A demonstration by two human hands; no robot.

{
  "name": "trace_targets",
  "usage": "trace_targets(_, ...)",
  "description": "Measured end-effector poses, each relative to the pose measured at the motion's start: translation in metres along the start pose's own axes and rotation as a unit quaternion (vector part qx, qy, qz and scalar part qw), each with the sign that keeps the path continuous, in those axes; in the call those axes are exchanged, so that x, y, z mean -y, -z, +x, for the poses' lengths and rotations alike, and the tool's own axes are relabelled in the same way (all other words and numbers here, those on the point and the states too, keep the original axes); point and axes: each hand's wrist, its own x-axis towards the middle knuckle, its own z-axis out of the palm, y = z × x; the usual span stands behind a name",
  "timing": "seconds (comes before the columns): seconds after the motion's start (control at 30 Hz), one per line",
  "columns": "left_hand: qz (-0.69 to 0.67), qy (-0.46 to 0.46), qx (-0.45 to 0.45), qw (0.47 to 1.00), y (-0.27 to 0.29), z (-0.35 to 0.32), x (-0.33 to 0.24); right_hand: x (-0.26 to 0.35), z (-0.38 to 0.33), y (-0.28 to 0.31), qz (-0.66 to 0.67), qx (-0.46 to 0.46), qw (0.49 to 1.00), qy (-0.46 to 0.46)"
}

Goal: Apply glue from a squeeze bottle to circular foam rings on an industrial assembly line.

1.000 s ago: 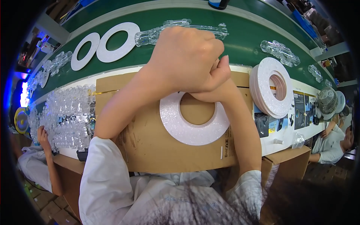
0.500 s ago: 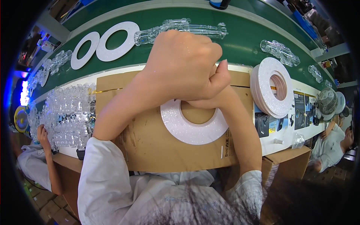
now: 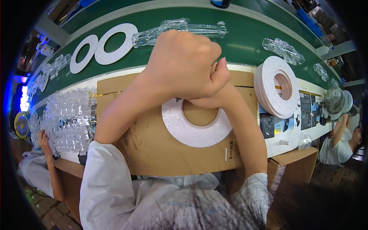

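Note:
My left hand [image 3: 188, 63] is closed in a fist above the far edge of a brown cardboard sheet [image 3: 153, 157], its thumb sticking up on the right. Whatever it grips, if anything, is hidden. My right hand [image 3: 210, 101] lies under the left one, with only its wrist side showing and its fingers out of sight. Below both hands a white glittery flat ring [image 3: 199, 140] rests on the cardboard, its far part covered by my hands and wrists. Just beyond the fist, a long clear plastic piece [image 3: 180, 30] lies on the green surface.
A stack of white rings [image 3: 264, 88] stands at the right. Two flat rings [image 3: 115, 44] lie at the far left on the green surface [image 3: 245, 50]. Many clear pieces [image 3: 69, 119] crowd the left. A fan [image 3: 334, 101] and co-workers [image 3: 339, 147] appear at the sides.
My hands keep nearly the same crossed pose, and the view has shifted slightly. At the right, a co-worker's arm has risen toward the fan.

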Motion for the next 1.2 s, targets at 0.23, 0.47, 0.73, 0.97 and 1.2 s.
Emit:
trace_targets(0.23,0.001,0.005,0.008,1.000,-0.003,0.000,0.001,-0.002,-0.001,0.005,-0.001,0.013,1.000,-0.012)
trace_targets(0.47,0.011,0.018,0.008,1.000,-0.005,0.001,0.003,-0.003,-0.001,0.007,-0.003,0.016,1.000,-0.016)
trace_targets(0.73,0.002,-0.026,-0.003,1.000,0.006,0.002,0.000,0.010,-0.006,-0.003,-0.034,-0.007,0.999,-0.006)
trace_targets(0.97,0.001,-0.060,0.014,0.998,0.014,-0.001,0.008,0.008,0.000,-0.015,-0.080,-0.049,0.992,0.082)
trace_targets(1.2,0.000,-0.050,0.022,0.999,0.007,-0.003,0.013,0.007,-0.001,-0.013,-0.105,-0.053,0.991,0.067)
